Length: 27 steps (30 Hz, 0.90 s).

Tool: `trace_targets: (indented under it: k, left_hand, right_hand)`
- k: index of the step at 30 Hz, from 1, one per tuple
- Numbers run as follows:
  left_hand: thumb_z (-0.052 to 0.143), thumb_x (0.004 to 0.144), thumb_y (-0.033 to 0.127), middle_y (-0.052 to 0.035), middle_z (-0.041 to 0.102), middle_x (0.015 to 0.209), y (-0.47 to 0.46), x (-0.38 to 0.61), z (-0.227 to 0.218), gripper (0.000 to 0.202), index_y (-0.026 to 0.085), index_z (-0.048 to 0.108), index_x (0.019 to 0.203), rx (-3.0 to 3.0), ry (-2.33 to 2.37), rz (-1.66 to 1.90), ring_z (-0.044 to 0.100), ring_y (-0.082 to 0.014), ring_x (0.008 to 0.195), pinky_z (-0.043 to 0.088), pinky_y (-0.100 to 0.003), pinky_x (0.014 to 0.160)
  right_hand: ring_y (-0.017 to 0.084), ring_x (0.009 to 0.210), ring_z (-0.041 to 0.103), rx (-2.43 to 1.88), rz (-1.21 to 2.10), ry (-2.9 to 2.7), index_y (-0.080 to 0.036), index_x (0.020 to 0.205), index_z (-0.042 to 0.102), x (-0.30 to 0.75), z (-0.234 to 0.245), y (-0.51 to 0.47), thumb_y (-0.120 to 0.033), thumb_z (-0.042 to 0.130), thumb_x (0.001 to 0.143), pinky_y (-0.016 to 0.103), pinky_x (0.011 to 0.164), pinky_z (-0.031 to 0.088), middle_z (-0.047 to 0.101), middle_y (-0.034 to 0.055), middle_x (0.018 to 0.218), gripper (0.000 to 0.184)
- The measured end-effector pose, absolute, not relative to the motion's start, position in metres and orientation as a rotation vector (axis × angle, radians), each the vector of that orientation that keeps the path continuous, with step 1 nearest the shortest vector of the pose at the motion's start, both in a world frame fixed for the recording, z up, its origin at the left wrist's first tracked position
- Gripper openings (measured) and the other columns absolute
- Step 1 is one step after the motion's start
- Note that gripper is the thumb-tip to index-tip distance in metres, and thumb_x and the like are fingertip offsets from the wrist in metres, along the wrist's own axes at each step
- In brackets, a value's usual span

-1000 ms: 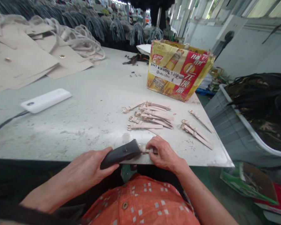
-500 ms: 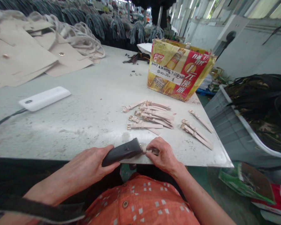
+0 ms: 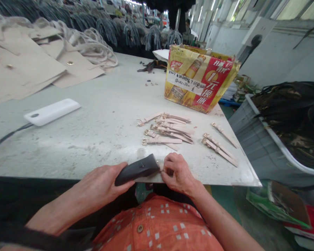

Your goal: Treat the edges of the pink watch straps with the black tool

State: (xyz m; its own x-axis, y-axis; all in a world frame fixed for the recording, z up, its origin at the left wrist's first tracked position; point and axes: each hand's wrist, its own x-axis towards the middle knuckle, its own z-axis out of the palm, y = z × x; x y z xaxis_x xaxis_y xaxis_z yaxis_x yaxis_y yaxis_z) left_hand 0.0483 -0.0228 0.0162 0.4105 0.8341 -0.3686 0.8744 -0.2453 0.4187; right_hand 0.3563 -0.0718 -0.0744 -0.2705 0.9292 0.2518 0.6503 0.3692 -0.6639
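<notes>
My left hand (image 3: 108,179) is wrapped round a dark grey, flattened tube-like thing (image 3: 138,170) with a small mark on its side. I cannot make out its kind. The thing is tilted, its wider end toward my right hand (image 3: 176,172). At that end, the right fingers are pinched together on a small beige strap (image 3: 161,166), mostly hidden by the fingers. Just beyond my hands lies a pile of beige buckle straps (image 3: 170,130) with gold buckles. Further right, several similar straps (image 3: 219,150) lie apart from the pile.
A yellow and red carton (image 3: 199,80) stands at the back right of the white table (image 3: 102,115). A white corded device (image 3: 52,111) lies on the left. Beige bag pieces (image 3: 21,66) are heaped at the far left. A grey bin (image 3: 272,139) of dark items stands beyond the right edge.
My right fingers have curled in closer to the end of the grey thing, and less of the small strap shows. The left hand has hardly moved. The view has shifted slightly.
</notes>
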Motion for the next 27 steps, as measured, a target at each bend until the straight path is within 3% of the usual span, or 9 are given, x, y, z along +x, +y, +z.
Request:
trace_targets:
  k: [8,16,20,23,27]
  left_hand:
    - [0.067,0.093,0.064,-0.0049,0.094,0.085,-0.021,0.049,0.018,0.037,0.033,0.086,0.097,2.079,1.444,-0.075,0.087,-0.0324,0.079,0.055,-0.040,0.075]
    - [0.057,0.095,0.070,-0.0114,0.098,0.099,-0.022,0.051,0.029,0.047,0.033,0.083,0.104,2.129,1.440,-0.210,0.091,-0.0377,0.088,0.058,-0.044,0.082]
    - [0.057,0.096,0.068,-0.0098,0.095,0.091,-0.020,0.056,0.033,0.043,0.033,0.082,0.104,2.152,1.387,-0.249,0.089,-0.0375,0.085,0.055,-0.044,0.080]
    - [0.060,0.097,0.067,-0.0074,0.092,0.085,-0.017,0.055,0.031,0.042,0.033,0.084,0.105,2.175,1.366,-0.265,0.086,-0.0355,0.079,0.053,-0.042,0.077]
    - [0.062,0.098,0.069,-0.0057,0.090,0.081,-0.012,0.053,0.026,0.042,0.033,0.084,0.104,2.223,1.373,-0.247,0.085,-0.0339,0.078,0.054,-0.040,0.077]
  right_hand:
    - [0.025,0.097,0.079,-1.344,0.769,-1.824,-0.028,0.094,0.078,0.370,-0.075,-0.081,-0.023,0.086,0.114,0.044,0.107,0.060,0.087,0.0019,0.095,0.022]
    - [0.026,0.099,0.080,-1.396,0.705,-1.762,-0.029,0.099,0.080,0.368,-0.081,-0.080,-0.025,0.079,0.120,0.039,0.102,0.061,0.088,0.0038,0.098,0.021]
    - [0.027,0.102,0.082,-1.347,0.669,-1.823,-0.028,0.109,0.083,0.367,-0.079,-0.082,-0.018,0.080,0.110,0.040,0.103,0.064,0.090,0.0052,0.104,0.011]
    - [0.028,0.101,0.082,-1.339,0.633,-1.849,-0.028,0.112,0.083,0.369,-0.082,-0.084,-0.010,0.083,0.095,0.041,0.102,0.066,0.091,0.0057,0.107,0.025]
    - [0.027,0.101,0.082,-1.339,0.644,-1.849,-0.029,0.113,0.083,0.371,-0.085,-0.084,-0.009,0.083,0.088,0.040,0.100,0.068,0.091,0.0050,0.109,0.032]
